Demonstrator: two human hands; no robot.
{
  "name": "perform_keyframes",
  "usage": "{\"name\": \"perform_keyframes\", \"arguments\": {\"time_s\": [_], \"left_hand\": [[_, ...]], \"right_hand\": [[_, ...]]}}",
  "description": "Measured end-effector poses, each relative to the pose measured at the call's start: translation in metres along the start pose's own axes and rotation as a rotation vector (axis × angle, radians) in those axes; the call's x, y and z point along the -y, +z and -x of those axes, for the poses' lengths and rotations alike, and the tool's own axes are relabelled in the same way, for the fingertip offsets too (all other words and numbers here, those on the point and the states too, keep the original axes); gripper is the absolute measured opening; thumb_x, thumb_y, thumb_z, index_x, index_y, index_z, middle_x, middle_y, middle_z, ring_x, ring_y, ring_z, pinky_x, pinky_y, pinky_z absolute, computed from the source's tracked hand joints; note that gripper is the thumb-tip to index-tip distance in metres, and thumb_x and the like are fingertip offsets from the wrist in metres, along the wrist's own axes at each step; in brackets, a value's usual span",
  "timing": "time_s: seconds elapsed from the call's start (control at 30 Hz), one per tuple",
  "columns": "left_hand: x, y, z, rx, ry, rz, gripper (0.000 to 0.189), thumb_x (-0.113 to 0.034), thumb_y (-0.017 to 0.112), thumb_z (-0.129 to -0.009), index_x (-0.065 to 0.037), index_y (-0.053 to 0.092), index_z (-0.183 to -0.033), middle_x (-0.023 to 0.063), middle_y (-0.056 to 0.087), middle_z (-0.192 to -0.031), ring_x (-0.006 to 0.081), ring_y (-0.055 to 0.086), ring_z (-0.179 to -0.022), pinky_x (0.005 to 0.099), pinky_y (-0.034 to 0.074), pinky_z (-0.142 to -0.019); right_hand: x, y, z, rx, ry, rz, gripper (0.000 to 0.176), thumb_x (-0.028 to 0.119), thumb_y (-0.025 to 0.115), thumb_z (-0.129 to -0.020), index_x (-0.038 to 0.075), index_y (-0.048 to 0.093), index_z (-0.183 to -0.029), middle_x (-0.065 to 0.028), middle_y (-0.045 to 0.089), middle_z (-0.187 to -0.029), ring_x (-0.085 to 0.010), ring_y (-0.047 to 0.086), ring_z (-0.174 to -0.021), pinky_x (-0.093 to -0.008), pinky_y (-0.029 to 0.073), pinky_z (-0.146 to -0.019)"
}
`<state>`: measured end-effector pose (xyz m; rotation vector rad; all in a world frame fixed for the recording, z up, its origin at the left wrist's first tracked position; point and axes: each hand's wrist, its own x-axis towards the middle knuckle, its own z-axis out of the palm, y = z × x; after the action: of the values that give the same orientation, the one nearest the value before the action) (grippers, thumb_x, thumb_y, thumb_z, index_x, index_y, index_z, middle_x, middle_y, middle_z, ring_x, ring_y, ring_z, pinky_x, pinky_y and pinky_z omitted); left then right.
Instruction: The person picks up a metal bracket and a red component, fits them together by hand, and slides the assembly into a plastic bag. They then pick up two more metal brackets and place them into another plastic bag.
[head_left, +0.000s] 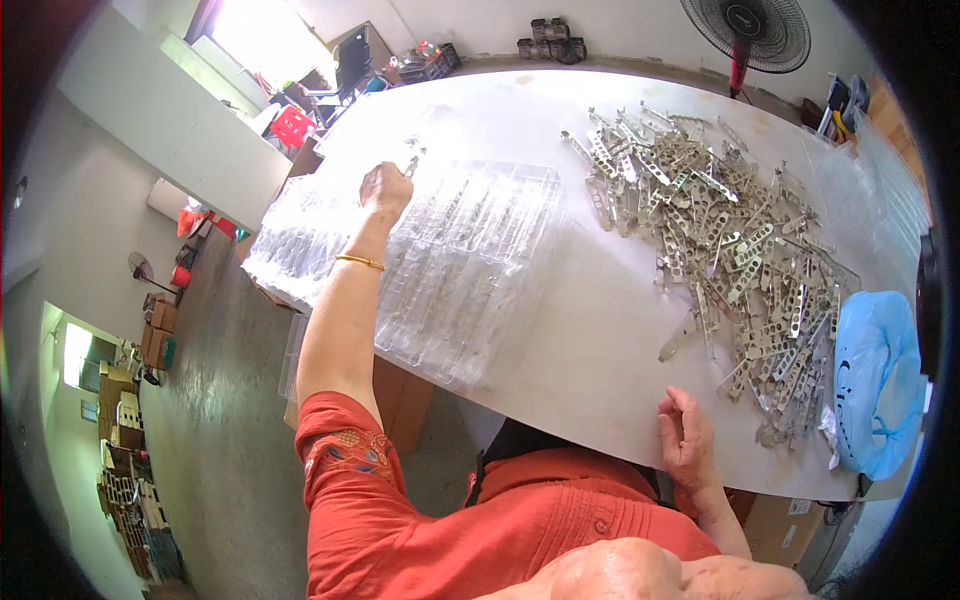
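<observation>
My left hand (pixel 387 188) reaches over the far side of a clear plastic tray (pixel 545 180). Its fingers are closed around a small perforated metal strip (pixel 413 163), whose end sticks out past the knuckles. Rows of similar strips lie in the compartments of the clear trays under and beside my forearm. My right hand (pixel 687 435) rests at the near table edge, fingers loosely curled and apart, with nothing visible in it. To its upper right spreads a large loose pile of perforated metal strips (pixel 720 220).
A blue plastic bag (pixel 880 385) sits at the table's right edge. Clear plastic sheets (pixel 875 190) lie at the far right, near a standing fan (pixel 748 30). Clear plastic packaging (pixel 300 240) is heaped on the left. A cardboard box (pixel 402 400) stands below the table's near edge.
</observation>
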<state>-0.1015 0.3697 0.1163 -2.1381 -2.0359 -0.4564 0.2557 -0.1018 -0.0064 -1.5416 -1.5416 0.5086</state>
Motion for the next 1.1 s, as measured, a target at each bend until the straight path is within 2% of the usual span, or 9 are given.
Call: {"name": "perform_keyframes", "arguments": {"time_s": [0.1, 0.3, 0.63, 0.77, 0.83, 0.9, 0.97, 1.03, 1.1], "left_hand": [[-0.005, 0.002, 0.0, 0.12, -0.018, -0.006, 0.025, -0.014, 0.062, -0.08, -0.002, 0.076, -0.097, 0.0243, 0.072, -0.099, 0.0388, 0.07, -0.101, 0.0442, 0.056, -0.089], [0.015, 0.044, -0.016, 0.082, 0.046, 0.024, 0.024, -0.013, 0.062, -0.08, -0.001, 0.075, -0.096, 0.0247, 0.072, -0.101, 0.0395, 0.07, -0.101, 0.0444, 0.056, -0.09], [-0.02, -0.01, 0.016, 0.106, 0.076, 0.01, 0.025, -0.013, 0.062, -0.08, -0.002, 0.074, -0.099, 0.0254, 0.071, -0.105, 0.0405, 0.068, -0.104, 0.0446, 0.054, -0.093], [-0.064, -0.072, 0.069, 0.101, 0.272, 0.105, 0.031, -0.02, 0.061, -0.085, -0.001, 0.07, -0.108, 0.0247, 0.069, -0.11, 0.0405, 0.066, -0.104, 0.0458, 0.051, -0.095], [-0.09, -0.093, 0.114, -0.039, 0.463, 0.186, 0.025, -0.017, 0.062, -0.087, -0.001, 0.071, -0.104, 0.0228, 0.069, -0.101, 0.0401, 0.067, -0.096, 0.0469, 0.052, -0.089], [-0.103, -0.088, 0.143, -0.02, 0.926, 0.001, 0.015, -0.016, 0.065, -0.088, -0.002, 0.069, -0.094, 0.0191, 0.065, -0.09, 0.0378, 0.067, -0.084, 0.047, 0.053, -0.08], [-0.139, -0.126, 0.208, -0.016, 0.923, 0.311, 0.015, -0.015, 0.068, -0.087, -0.005, 0.061, -0.079, 0.0158, 0.06, -0.079, 0.0339, 0.064, -0.073, 0.0451, 0.053, -0.069], [-0.163, -0.121, 0.255, -0.025, 0.975, 0.521, 0.027, -0.017, 0.069, -0.088, -0.006, 0.053, -0.07, 0.0131, 0.059, -0.069, 0.0332, 0.062, -0.063, 0.0434, 0.051, -0.058], [-0.181, -0.114, 0.292, 0.11, 1.006, 0.592, 0.031, -0.017, 0.07, -0.089, -0.007, 0.05, -0.068, 0.0107, 0.054, -0.058, 0.0329, 0.059, -0.054, 0.0426, 0.048, -0.052]], "right_hand": [[0.002, 0.0, -0.002, 0.008, 0.012, 0.001, 0.037, 0.007, 0.062, -0.095, -0.001, 0.054, -0.13, -0.0158, 0.066, -0.103, -0.0286, 0.066, -0.091, -0.0374, 0.054, -0.081], [0.001, 0.0, -0.002, 0.01, -0.003, 0.017, 0.037, 0.004, 0.063, -0.093, 0.0, 0.055, -0.129, -0.0154, 0.065, -0.103, -0.0283, 0.066, -0.089, -0.0376, 0.054, -0.079], [0.008, -0.002, -0.003, 0.002, -0.022, 0.024, 0.035, 0.002, 0.063, -0.093, 0.001, 0.056, -0.127, -0.0151, 0.065, -0.102, -0.0286, 0.066, -0.09, -0.0371, 0.053, -0.08], [0.01, -0.001, -0.001, -0.005, -0.001, 0.018, 0.033, 0.003, 0.061, -0.094, 0.001, 0.056, -0.127, -0.0153, 0.065, -0.103, -0.03, 0.066, -0.092, -0.038, 0.053, -0.081], [0.007, 0.001, 0.0, -0.011, 0.005, -0.005, 0.033, 0.003, 0.061, -0.095, 0.001, 0.056, -0.127, -0.0154, 0.065, -0.102, -0.0303, 0.066, -0.091, -0.0381, 0.053, -0.081], [0.005, 0.006, 0.001, -0.013, 0.017, -0.027, 0.032, 0.003, 0.06, -0.095, 0.001, 0.056, -0.127, -0.0155, 0.065, -0.102, -0.0307, 0.066, -0.091, -0.0382, 0.053, -0.081], [0.003, 0.005, 0.002, -0.038, -0.033, 0.054, 0.032, 0.003, 0.061, -0.094, 0.001, 0.055, -0.126, -0.0159, 0.065, -0.102, -0.0309, 0.066, -0.092, -0.0381, 0.053, -0.081], [0.007, 0.002, 0.002, -0.028, -0.001, 0.057, 0.032, 0.003, 0.061, -0.094, 0.001, 0.056, -0.125, -0.0161, 0.065, -0.102, -0.0312, 0.066, -0.092, -0.0386, 0.053, -0.082], [0.009, 0.0, 0.002, -0.043, 0.046, 0.062, 0.031, 0.002, 0.061, -0.093, 0.001, 0.056, -0.124, -0.0162, 0.065, -0.102, -0.0316, 0.066, -0.092, -0.0392, 0.053, -0.082]]}}
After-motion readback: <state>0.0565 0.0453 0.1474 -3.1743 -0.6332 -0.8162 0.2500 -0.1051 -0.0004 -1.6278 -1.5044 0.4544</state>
